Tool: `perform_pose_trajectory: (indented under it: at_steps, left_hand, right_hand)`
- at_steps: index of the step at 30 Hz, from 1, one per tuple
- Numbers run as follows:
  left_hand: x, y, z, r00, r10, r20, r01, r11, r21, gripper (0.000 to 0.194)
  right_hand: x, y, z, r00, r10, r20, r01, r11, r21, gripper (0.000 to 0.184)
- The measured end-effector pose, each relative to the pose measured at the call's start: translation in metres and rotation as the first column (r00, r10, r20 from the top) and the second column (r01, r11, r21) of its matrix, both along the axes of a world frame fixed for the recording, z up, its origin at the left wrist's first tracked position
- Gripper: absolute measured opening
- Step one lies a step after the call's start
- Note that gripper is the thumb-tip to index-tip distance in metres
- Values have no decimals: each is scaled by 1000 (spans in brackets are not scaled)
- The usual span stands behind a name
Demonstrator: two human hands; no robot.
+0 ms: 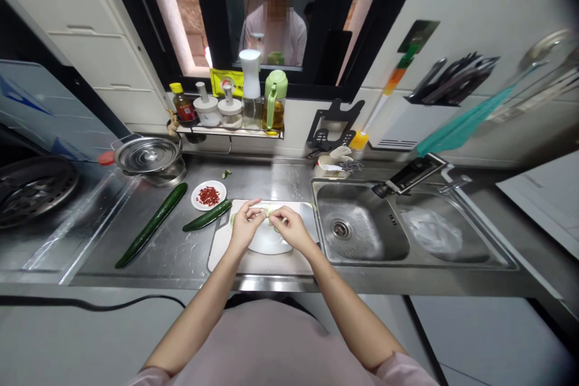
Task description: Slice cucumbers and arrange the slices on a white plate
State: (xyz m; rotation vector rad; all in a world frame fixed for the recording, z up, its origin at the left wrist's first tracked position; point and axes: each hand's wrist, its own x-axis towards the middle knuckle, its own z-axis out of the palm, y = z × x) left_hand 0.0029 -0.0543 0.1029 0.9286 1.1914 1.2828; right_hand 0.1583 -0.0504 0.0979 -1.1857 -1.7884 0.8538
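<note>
My left hand (245,224) and my right hand (291,226) meet over a white plate (270,243) on a pale cutting board (260,260). Both hands pinch pale green cucumber slices (268,212) between their fingertips, just above the plate's far rim. A half cucumber (207,216) lies at the board's left corner, its cut end touching the board. A long whole cucumber (151,225) lies further left on the steel counter. A small white dish of chopped red chili (208,195) sits behind them.
A steel sink (362,229) with a black faucet (409,175) is right of the board. A lidded steel pot (147,157) stands at the back left beside a stove. A shelf of condiment bottles (230,110) hangs below the window; knives (452,81) hang at the right.
</note>
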Motion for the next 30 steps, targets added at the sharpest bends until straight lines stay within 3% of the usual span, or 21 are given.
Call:
perform_pose_trajectory:
  at_steps: [7, 13, 17, 21, 25, 30]
  left_hand:
    - [3, 10, -16, 992, -14, 125, 14, 1000, 2, 53]
    - [3, 10, -64, 995, -39, 86, 48, 994, -98, 50]
    - [1, 7, -98, 996, -81, -33, 76, 987, -140, 46]
    - [0, 4, -118, 970, -153, -190, 119, 977, -180, 41]
    - [1, 1, -125, 888, -231, -397, 170, 968, -184, 40]
    - [2, -1, -124, 718, -282, -637, 253, 957, -138, 36]
  right_hand:
    - [2, 7, -15, 1000, -21, -12, 19, 994, -109, 18]
    - [1, 2, -58, 999, -39, 16, 42, 949, -313, 16]
    - [-3, -8, -84, 989, -40, 142, 97, 900, -425, 14]
    - [-6, -14, -91, 956, 1, 292, 139, 879, -456, 16]
    - [-8, -15, -88, 892, 52, 450, 194, 853, -484, 18]
    - [-12, -18, -86, 848, 42, 528, 250, 847, -469, 19]
